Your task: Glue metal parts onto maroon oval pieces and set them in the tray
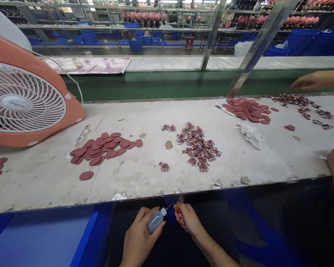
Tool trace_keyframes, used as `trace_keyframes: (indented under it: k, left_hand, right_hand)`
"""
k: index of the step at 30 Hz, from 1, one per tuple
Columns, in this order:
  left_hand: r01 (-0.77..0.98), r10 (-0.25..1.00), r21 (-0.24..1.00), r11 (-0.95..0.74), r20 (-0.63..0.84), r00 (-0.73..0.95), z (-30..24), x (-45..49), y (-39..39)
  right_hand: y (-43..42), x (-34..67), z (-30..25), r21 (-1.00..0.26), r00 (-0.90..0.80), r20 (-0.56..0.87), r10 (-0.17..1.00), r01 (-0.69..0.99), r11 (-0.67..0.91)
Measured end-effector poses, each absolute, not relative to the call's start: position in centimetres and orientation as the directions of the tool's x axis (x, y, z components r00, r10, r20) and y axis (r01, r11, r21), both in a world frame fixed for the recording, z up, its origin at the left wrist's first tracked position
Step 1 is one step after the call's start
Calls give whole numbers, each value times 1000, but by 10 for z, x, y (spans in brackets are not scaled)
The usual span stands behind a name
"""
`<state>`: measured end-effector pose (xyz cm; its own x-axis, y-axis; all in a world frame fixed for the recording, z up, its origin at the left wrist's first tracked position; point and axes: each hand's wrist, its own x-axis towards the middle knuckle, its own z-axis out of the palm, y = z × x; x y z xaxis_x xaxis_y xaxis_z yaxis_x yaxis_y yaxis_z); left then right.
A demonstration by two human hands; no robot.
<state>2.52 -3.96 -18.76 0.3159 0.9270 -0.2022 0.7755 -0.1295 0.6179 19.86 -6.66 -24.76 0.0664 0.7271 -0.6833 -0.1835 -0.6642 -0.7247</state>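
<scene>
Below the table's front edge, my left hand [140, 235] is closed around a small translucent squeeze bottle [155, 222] with a white cap and a thin dark nozzle pointing right. Close to that nozzle tip, my right hand [191, 221] grips a lighter [178, 210] with a red and yellow wrap. Whether there is a flame I cannot tell. On the table beyond my hands lies a pile of small dark-red figurines [199, 146], with a single figurine [164, 166] nearer the edge. Left of them spreads a heap of flat reddish oval discs [100, 147].
An orange fan [30, 92] stands at the left. Another disc heap [247, 109], a crumpled white cloth [251, 136] and more figurines [292, 100] lie to the right, where a co-worker's hands [313, 80] reach in. A metal post [256, 44] rises behind the table.
</scene>
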Motion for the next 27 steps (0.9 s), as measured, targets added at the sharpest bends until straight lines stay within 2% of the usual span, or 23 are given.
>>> trace_keyframes:
  k: [18,27]
  left_hand:
    - [804,928,578,-137,-208,308,-185,28,-37]
    - [789,934,597,-146,-181,309,-185,28,-37]
  right_hand:
    - [-65,198,-253,-708,74,-702,708,-181,-683]
    - [-63,197,-252,-696,80,-715,695,-173,-697]
